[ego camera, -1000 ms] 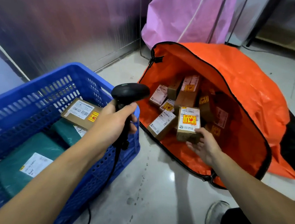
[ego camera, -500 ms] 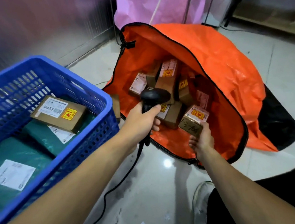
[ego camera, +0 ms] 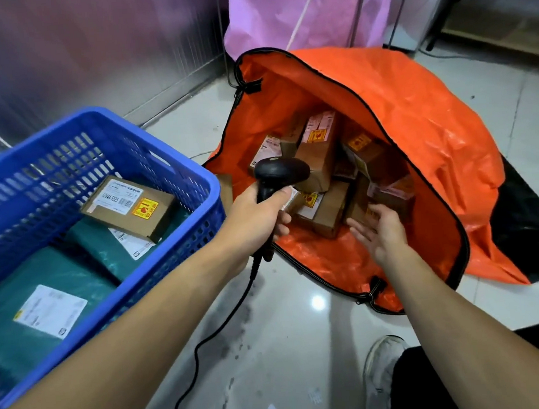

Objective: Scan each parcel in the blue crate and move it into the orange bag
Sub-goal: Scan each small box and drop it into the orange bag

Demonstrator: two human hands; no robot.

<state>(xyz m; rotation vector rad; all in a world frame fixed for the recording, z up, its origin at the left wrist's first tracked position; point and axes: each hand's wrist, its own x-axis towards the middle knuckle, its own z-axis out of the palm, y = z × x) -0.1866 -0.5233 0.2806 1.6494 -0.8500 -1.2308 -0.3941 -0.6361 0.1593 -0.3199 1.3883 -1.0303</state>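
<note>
The blue crate (ego camera: 159,155) stands on the floor at the left. It holds a flat brown box (ego camera: 128,207) with a yellow sticker, lying on green mailer bags (ego camera: 50,288) with white labels. The orange bag (ego camera: 418,132) lies open at the right, with several brown parcels (ego camera: 319,157) inside. My left hand (ego camera: 256,221) grips the black barcode scanner (ego camera: 280,174) at the bag's mouth. My right hand (ego camera: 381,233) is open inside the bag, fingers spread, just below a small brown parcel (ego camera: 391,193) that lies among the others.
The scanner's black cable (ego camera: 208,337) trails down across the glossy tiled floor. A pink fabric cover (ego camera: 293,9) stands behind the bag. A metal wall (ego camera: 85,50) runs behind the crate. My white shoe (ego camera: 384,377) and dark trouser leg sit at the bottom right.
My right hand has let go of the small brown parcel, which now lies in the bag, and its fingers have spread open. The left hand still holds the scanner at the bag's mouth.
</note>
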